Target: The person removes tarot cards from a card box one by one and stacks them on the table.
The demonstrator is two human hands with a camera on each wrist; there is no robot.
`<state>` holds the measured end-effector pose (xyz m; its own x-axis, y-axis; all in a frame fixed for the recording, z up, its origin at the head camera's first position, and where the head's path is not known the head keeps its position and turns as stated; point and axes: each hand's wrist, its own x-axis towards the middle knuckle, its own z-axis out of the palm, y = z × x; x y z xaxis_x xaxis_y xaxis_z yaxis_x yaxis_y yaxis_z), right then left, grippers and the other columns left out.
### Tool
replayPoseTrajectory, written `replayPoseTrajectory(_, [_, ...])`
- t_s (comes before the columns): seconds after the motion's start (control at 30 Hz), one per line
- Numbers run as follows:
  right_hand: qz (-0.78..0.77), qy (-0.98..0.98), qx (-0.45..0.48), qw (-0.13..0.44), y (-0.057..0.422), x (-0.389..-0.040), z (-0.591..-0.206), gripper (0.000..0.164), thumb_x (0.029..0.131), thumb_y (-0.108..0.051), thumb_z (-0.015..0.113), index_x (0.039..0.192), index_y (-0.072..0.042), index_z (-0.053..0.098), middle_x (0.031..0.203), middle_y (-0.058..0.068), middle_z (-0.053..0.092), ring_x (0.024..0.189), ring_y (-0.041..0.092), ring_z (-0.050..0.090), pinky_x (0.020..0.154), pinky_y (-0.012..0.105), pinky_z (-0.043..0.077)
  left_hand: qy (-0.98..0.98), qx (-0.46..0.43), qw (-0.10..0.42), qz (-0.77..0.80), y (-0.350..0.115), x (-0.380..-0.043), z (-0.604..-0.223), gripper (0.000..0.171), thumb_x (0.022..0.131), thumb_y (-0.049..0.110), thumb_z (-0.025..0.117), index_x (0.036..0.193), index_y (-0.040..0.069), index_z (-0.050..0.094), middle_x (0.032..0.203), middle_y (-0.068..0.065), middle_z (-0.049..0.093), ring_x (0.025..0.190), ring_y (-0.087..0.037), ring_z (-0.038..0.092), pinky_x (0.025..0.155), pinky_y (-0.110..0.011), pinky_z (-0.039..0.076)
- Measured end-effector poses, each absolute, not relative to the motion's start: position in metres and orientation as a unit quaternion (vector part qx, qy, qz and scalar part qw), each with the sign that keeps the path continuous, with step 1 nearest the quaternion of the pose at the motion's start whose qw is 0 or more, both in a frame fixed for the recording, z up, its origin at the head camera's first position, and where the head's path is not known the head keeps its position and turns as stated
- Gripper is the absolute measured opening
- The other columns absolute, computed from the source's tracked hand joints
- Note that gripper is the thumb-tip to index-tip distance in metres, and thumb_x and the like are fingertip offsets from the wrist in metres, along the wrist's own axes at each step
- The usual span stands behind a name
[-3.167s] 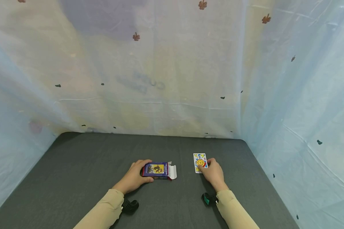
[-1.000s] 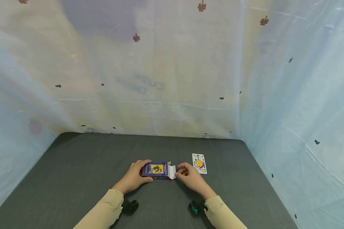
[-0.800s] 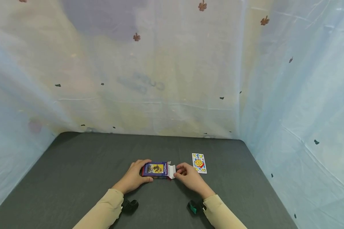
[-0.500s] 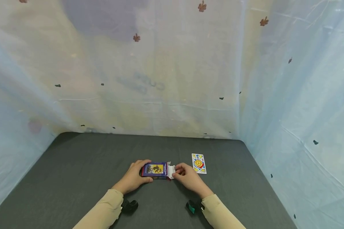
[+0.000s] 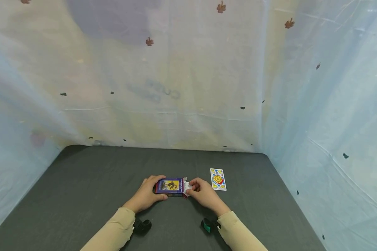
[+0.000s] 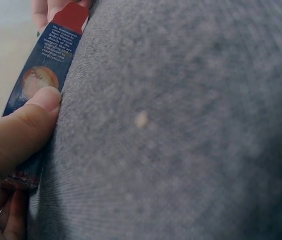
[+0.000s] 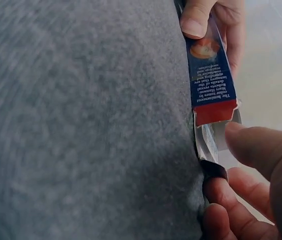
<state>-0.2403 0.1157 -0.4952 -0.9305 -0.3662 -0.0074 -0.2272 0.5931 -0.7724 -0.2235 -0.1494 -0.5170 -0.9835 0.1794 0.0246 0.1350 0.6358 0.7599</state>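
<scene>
A purple tarot card box (image 5: pixel 170 185) lies flat on the dark table, its end with the white flap (image 5: pixel 187 187) facing right. My left hand (image 5: pixel 145 195) holds the other end, thumb along the near side and fingers around the far side. In the left wrist view, that thumb presses the printed narrow side of the box (image 6: pixel 41 55). At the unfastened end, my right hand (image 5: pixel 206 196) has its thumb and fingers about the flaps. The right wrist view shows its fingers by a dark flap (image 7: pixel 214 170). One tarot card (image 5: pixel 218 179) lies face up beyond the right hand.
The dark grey table (image 5: pixel 97 181) has rounded far corners. Pale translucent sheeting (image 5: pixel 188 87) hangs behind it and along both sides. Black straps (image 5: pixel 142 226) sit at the wrists.
My right hand has let go of the tarot card, leaving it on the table, and has moved left onto the box's flap. The left hand and box have stayed in place.
</scene>
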Motion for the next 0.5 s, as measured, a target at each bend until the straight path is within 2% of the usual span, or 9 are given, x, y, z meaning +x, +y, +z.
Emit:
replayPoseTrajectory(0.23, [-0.413,0.896,-0.154,0.06,0.109,-0.242,-0.5,0.032,0.089,-0.036,0.071,0.109,-0.012,0.063,0.091,0.0,0.055,0.075,0.013,0.051,0.062,0.027,0.044,0.903,0.089,0.026,0.419,-0.149,-0.223,-0.517,0.078,0.075,0.037,0.083,0.143,0.024,0.047,0.138,-0.001,0.047,0.114,-0.021,0.041,0.094,-0.048,0.04])
replayPoseTrajectory(0.5, [-0.417,0.895,-0.153,0.035,0.101,-0.241,-0.499,0.021,0.09,-0.026,0.07,0.107,-0.014,0.066,0.094,0.001,0.055,0.079,0.014,0.05,0.066,0.028,0.044,0.902,0.094,0.027,0.42,-0.15,-0.223,-0.518,0.078,0.075,0.037,0.083,0.143,0.024,0.047,0.138,-0.001,0.047,0.113,-0.02,0.041,0.093,-0.047,0.04])
